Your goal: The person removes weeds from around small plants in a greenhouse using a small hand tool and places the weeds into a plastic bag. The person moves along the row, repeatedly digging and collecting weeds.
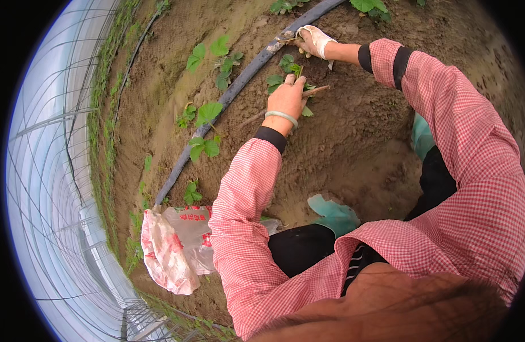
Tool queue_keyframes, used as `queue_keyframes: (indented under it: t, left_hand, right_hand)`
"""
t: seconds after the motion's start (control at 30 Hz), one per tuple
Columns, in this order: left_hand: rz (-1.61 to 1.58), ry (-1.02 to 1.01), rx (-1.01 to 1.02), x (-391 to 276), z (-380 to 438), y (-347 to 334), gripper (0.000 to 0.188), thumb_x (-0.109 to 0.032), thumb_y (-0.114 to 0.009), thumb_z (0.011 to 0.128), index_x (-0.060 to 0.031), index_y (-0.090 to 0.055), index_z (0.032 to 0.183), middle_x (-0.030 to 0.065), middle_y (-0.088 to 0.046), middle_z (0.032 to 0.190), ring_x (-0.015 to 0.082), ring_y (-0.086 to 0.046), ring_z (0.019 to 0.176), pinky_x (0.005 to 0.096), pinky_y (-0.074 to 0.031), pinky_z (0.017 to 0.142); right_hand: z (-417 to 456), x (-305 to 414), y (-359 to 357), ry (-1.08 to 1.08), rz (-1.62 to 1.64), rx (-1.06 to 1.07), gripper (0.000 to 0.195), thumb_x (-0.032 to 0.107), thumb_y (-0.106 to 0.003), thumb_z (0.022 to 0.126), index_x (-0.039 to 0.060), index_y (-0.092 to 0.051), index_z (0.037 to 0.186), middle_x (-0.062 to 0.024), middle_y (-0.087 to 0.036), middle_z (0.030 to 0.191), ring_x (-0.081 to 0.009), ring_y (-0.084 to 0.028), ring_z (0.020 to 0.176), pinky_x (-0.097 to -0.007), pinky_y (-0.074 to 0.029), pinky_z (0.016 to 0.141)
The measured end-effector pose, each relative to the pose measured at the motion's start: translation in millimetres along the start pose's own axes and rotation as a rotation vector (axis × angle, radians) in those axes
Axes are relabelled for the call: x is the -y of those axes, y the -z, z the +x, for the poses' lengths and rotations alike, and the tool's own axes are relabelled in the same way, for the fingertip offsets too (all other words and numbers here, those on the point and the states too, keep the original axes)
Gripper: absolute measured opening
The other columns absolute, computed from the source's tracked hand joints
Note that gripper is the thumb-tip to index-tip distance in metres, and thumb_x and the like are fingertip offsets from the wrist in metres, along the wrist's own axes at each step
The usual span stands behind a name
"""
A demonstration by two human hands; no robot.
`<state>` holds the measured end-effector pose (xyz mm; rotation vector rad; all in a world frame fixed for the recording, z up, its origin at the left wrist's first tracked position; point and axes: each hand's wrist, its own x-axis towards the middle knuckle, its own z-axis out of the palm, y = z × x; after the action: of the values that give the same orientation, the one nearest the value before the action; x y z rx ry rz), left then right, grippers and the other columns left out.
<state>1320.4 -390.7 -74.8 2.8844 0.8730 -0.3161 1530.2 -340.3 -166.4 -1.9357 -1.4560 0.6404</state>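
Note:
My left hand, bare with a pale bangle at the wrist, is closed around a thin wooden stick. It is low over a small green leafy plant, which it partly covers. Beyond it, my right hand wears a soiled white glove that leaves the fingers bare. Those fingers are bent down beside a dark hose, near a patch of soil clinging to it. Thin, root-like strands show at the fingertips; whether they are gripped is unclear.
More leafy plants grow along both sides of the hose in brown soil. A crumpled red-and-white bag and a clear plastic bag with print lie at lower left. Teal boots stand below. A curved plastic-film wall borders the left.

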Motion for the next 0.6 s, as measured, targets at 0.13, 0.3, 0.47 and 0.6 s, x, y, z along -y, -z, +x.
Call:
queue_keyframes:
  t: [0.13,0.3,0.47,0.6]
  left_hand:
    - [0.011,-0.017,-0.048,6,-11,-3,0.052,-0.008,-0.069,0.078,-0.0095,-0.052,0.127,0.0148,-0.05,0.131,0.0346,-0.06,0.102,0.0427,-0.053,0.082]
    - [0.056,-0.026,-0.032,0,-9,-6,0.056,-0.009,-0.071,0.076,-0.0107,-0.051,0.128,0.0159,-0.05,0.129,0.0345,-0.061,0.099,0.042,-0.054,0.08]
    - [0.0,-0.059,-0.096,-4,-22,1,0.056,-0.008,-0.072,0.075,-0.0098,-0.05,0.127,0.0164,-0.05,0.129,0.0356,-0.061,0.097,0.0424,-0.054,0.078]
    - [-0.063,-0.143,-0.124,-7,-50,4,0.049,-0.006,-0.071,0.074,-0.0075,-0.054,0.12,0.0144,-0.055,0.116,0.0342,-0.062,0.091,0.0418,-0.053,0.074]
  right_hand:
    - [-5,-8,29,-0.018,0.279,0.027,0.041,0.039,-0.059,0.093,0.0,-0.055,0.104,-0.018,-0.063,0.092,-0.0285,-0.064,0.08,-0.0422,-0.052,0.074]
    - [-6,22,24,0.204,-0.14,0.062,0.054,0.043,-0.073,0.078,-0.0026,-0.062,0.104,-0.0202,-0.065,0.097,-0.0312,-0.063,0.089,-0.0394,-0.049,0.077]
    - [5,25,17,-0.064,-0.026,0.234,0.033,0.029,-0.069,0.085,0.001,-0.064,0.101,-0.0094,-0.069,0.082,-0.0192,-0.063,0.065,-0.0339,-0.051,0.06]
    - [24,-33,2,-0.076,0.218,0.252,0.028,0.03,-0.065,0.088,0.0025,-0.067,0.082,-0.008,-0.065,0.074,-0.0181,-0.06,0.061,-0.0346,-0.048,0.053]
